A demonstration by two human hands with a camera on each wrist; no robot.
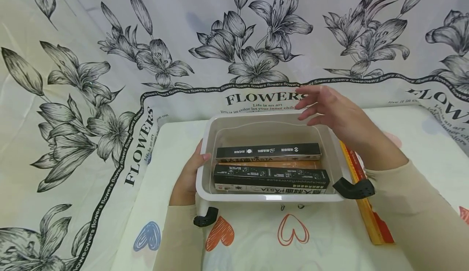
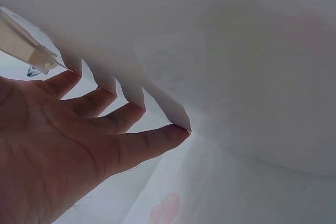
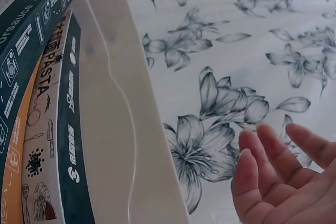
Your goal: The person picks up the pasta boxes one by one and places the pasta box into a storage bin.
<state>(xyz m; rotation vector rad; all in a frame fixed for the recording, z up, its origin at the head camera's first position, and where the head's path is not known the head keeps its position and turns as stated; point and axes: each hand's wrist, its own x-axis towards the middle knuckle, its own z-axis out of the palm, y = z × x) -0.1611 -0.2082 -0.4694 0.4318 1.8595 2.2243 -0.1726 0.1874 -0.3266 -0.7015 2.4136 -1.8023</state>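
A white plastic bin (image 1: 272, 198) sits in front of me. Inside it, long pasta boxes lie on their sides: a black box (image 1: 271, 176) in front, an orange box (image 1: 293, 164) in the middle and another black box (image 1: 268, 151) behind. My left hand (image 1: 187, 181) holds the bin's left side, thumb over the rim; the left wrist view has its fingers (image 2: 149, 144) against the outer wall. Above the bin's far right corner, my right hand (image 1: 331, 110) is raised with fingers loosely bent and nothing in it. The right wrist view places this hand (image 3: 286, 187) beyond the bin wall.
A long yellow and red package (image 1: 373, 226) lies right of the bin, partly covered by my right forearm. The table cover (image 1: 256, 242) has printed hearts. Behind the bin hangs a white cloth (image 1: 212, 6) with black flower prints.
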